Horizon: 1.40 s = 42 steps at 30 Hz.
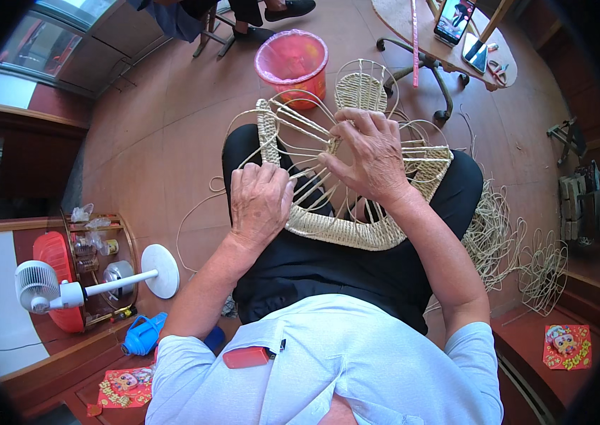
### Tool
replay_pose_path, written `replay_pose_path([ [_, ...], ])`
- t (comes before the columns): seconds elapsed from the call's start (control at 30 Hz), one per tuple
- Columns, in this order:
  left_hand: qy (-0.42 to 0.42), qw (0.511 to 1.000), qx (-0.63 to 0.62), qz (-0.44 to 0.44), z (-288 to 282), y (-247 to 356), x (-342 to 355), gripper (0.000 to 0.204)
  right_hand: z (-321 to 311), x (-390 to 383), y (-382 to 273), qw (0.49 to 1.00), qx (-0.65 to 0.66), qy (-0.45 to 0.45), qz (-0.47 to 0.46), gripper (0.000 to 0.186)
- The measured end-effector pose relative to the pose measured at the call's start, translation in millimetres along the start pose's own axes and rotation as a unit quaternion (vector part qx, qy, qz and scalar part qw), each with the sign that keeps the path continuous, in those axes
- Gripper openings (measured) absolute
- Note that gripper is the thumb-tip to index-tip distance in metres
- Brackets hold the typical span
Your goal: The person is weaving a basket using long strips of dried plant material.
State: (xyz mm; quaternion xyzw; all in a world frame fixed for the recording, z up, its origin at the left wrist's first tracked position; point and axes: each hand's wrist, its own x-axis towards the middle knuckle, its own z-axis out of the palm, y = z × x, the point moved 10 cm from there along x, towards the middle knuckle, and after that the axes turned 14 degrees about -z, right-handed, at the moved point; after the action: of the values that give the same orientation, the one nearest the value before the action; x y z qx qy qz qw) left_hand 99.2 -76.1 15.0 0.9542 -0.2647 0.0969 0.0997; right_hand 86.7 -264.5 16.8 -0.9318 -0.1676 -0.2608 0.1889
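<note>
Across my lap lies a half-woven straw piece [349, 234]: a thick, curved, wrapped band with many pale cords strung across its open middle. My left hand [261, 202] is closed over the band's left side, fingers curled down around its edge. Near the middle, my right hand [371, 152] bends over the strung cords [303, 127], its thumb and fingers closed on them where they gather. The fingertips are partly hidden. Just beyond the right hand is a small, rounded woven part [361, 92] with a loop of cord around it.
Loose straw cord [491, 234] lies heaped on the floor at right. A lined pink bucket [291, 60] stands ahead. A wheeled round table [399, 18] carries phones. At left are a white fan [158, 273] and blue jug [145, 334]. Another person's shoes [289, 10] show at the top.
</note>
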Motion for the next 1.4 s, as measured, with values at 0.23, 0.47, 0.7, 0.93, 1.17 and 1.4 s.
replay_pose_path([
  [0.23, 0.022, 0.99, -0.125, 0.058, -22.7, 44.2, -11.6, 0.012, -3.7, 0.1, 3.5, 1.0, 0.008, 0.002, -0.027, 0.033],
  [0.47, -0.107, 0.956, -0.268, 0.047, 26.9, 116.3, -44.7, 0.005, -2.1, -4.7, 3.3, 0.997, 0.031, -0.019, -0.071, 0.044],
  [0.7, -0.147, 0.96, -0.23, 0.06, 25.7, 101.6, -68.0, 0.005, -0.3, -8.3, 5.3, 0.993, 0.03, -0.084, -0.072, 0.076],
  [0.93, -0.095, 0.972, -0.21, -0.038, -12.2, 34.2, -70.4, 0.027, 3.2, -6.2, 2.6, 0.991, 0.038, -0.111, -0.061, 0.089],
  [1.17, 0.023, 0.983, -0.176, -0.053, -16.6, 4.6, -48.4, 0.014, 4.6, -3.8, -1.4, 0.991, 0.029, -0.117, -0.05, 0.089],
  [1.4, 0.028, 0.999, -0.032, 0.023, -13.5, 34.5, -50.6, 0.025, 2.2, -5.5, 2.3, 0.992, 0.021, -0.113, -0.044, 0.087],
])
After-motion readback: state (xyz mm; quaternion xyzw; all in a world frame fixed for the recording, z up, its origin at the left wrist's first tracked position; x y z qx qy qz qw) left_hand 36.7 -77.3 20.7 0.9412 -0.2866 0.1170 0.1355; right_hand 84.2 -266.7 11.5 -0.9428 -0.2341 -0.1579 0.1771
